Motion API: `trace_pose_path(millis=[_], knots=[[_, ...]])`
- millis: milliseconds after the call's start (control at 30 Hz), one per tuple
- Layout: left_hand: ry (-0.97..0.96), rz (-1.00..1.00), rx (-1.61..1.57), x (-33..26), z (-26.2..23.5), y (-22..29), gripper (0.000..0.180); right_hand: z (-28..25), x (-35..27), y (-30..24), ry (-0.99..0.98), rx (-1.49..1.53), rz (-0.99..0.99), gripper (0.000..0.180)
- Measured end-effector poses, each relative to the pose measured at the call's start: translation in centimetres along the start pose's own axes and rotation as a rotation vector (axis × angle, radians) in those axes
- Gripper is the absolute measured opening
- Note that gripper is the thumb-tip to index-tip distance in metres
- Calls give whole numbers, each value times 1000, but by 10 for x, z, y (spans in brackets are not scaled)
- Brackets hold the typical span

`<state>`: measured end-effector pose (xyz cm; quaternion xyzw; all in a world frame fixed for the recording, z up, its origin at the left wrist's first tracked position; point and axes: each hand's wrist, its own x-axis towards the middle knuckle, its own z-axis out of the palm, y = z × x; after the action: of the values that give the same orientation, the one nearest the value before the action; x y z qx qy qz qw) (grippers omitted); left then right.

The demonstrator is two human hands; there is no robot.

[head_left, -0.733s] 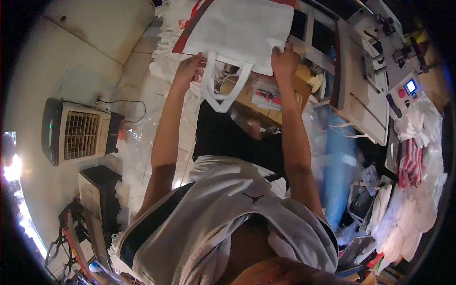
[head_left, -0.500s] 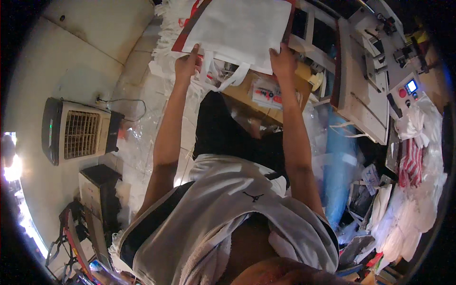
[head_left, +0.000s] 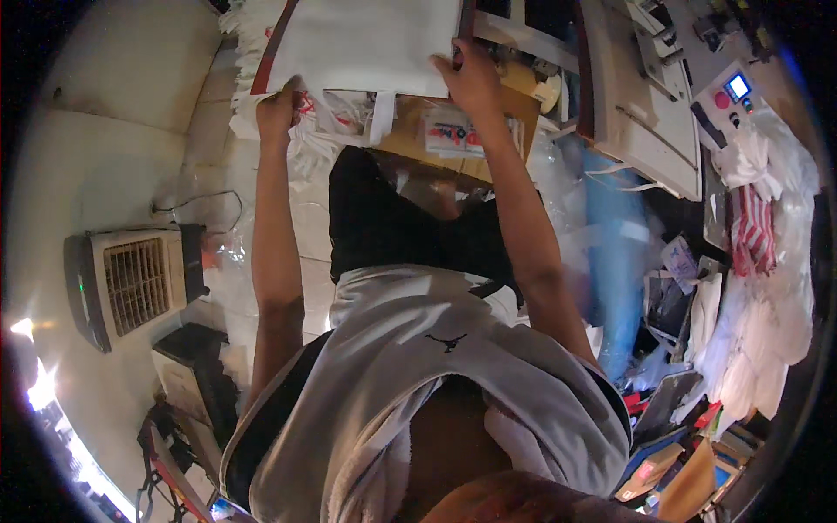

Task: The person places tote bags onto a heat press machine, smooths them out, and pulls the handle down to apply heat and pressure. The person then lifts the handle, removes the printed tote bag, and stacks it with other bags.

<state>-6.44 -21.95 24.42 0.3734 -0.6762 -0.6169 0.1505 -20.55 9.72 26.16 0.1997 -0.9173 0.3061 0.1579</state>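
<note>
A white fabric tote bag with dark red sides lies spread at the top of the view, its far end cut off by the frame. My left hand is closed on its near left corner. My right hand grips the near right edge, thumb on the white face and fingers behind. A white strap hangs from the near edge between my hands. Just below it, a clear packet with red and dark print rests on a brown cardboard surface.
To the right stands a white machine table with a control panel. A blue plastic-wrapped roll leans below it. White bags are heaped at the far left. An air cooler stands by the left wall.
The bag and both hands have shifted left and up in the view, along with the whole scene. The strap's loop now shows less. Both hands keep their hold.
</note>
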Motion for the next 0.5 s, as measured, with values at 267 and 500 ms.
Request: trace_pose_path(millis=[267,500], knots=[[-26,42,3,13,-3,-15,54,11,-64,158,129,-36,435,53],[-29,-11,-92,-2,3,-4,54,89,-190,308,-109,-290,532,58]])
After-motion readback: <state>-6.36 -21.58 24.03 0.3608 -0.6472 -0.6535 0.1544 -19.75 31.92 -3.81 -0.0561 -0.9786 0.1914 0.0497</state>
